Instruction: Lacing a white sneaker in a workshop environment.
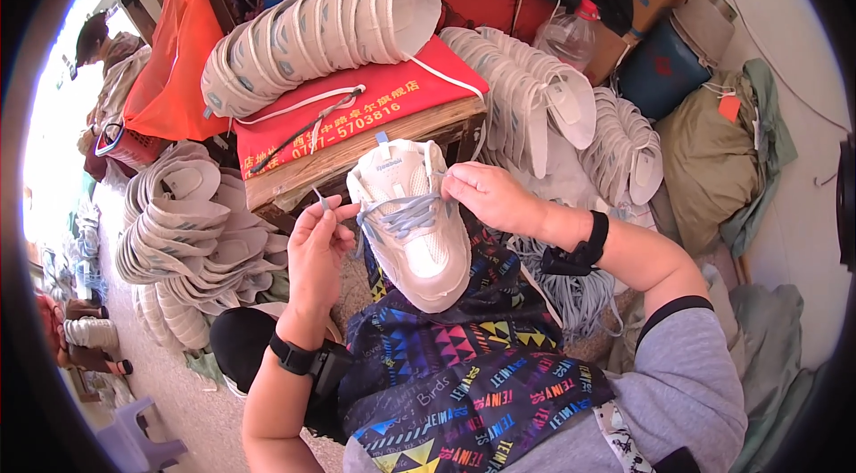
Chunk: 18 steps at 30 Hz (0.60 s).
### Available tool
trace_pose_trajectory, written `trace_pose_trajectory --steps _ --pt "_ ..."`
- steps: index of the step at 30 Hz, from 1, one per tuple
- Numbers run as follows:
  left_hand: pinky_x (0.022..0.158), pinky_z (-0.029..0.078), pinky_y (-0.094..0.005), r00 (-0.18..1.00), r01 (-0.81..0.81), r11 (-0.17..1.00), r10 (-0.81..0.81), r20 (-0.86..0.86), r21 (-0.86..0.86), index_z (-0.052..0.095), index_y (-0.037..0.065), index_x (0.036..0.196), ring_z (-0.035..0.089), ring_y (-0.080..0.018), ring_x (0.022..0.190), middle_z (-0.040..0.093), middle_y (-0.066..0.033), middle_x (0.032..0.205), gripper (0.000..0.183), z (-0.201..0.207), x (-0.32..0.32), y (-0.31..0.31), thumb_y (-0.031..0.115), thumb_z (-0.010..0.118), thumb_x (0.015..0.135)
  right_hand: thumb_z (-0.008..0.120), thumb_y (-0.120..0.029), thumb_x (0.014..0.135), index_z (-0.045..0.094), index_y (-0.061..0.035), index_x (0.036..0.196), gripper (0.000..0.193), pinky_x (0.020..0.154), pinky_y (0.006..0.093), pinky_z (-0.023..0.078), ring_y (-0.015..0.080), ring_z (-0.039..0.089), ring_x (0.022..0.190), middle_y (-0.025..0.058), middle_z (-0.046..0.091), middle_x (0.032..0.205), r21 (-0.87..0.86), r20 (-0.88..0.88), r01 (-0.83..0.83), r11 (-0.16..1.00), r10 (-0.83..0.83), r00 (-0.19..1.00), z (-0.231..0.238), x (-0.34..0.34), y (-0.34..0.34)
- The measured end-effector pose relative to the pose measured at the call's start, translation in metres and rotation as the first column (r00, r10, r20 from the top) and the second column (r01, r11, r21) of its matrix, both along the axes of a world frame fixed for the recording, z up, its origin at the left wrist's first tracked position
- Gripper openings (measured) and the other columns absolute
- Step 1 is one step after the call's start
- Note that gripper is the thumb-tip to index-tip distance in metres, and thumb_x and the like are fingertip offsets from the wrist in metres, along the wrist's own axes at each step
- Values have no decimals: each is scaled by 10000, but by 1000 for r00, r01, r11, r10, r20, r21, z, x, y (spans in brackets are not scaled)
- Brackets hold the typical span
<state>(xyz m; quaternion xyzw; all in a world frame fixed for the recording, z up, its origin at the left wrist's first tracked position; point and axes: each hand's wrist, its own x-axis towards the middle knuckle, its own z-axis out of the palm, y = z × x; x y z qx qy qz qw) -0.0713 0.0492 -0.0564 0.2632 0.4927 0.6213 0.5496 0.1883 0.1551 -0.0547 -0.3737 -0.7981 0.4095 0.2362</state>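
1. A wooden bench [392, 139] stands in the far middle, with a red cloth [357, 107] spread over its top.
2. On the cloth lies a curved stack of white uppers [312, 36], with white laces [303, 103] trailing beside it.
3. The floor [192, 406] at near left carries fanned piles of uppers [192, 223] and a purple stool [138, 442].

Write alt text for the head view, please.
A person laces a white shoe upper on their lap: left hand pinches the grey lace end, right hand grips the eyelet edge. Stacks of white uppers surround a wooden table.
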Motion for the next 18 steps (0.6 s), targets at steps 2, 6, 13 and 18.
trace_pose_trajectory --steps 2,6,13,18 --pt "683 485 -226 999 26 1000 -27 -42 -12 568 10 1156 545 -68 705 682 -89 1025 226 -4 1 2 164 491 1010 477 -317 976 632 -63 913 304 722 395 492 352 643 812 146 667 817 12 -36 -4 1000 5 999 1 0 2" --pt "644 458 -215 981 114 991 -123 -147 -64 604 27 1073 529 -63 658 672 -57 900 236 -6 10 0 228 494 1019 502 -280 972 620 -46 750 343 675 271 432 123 528 683 26 602 704 -231 60 -22 973 36 998 3 -1 9" --pt "476 252 -202 930 164 977 -199 -310 -134 654 60 912 329 -21 495 455 75 574 257 0 23 -2 268 534 1002 515 -184 890 595 -58 625 304 615 243 381 85 458 614 -6 553 621 -472 -34 -123 873 122 992 8 -3 16" --pt "470 254 -192 925 130 978 -179 -336 -163 672 68 888 329 1 504 513 87 627 246 6 24 -3 271 567 980 520 -181 866 582 -54 584 315 604 241 374 83 445 597 0 548 604 -456 12 -173 873 200 980 17 -2 20"
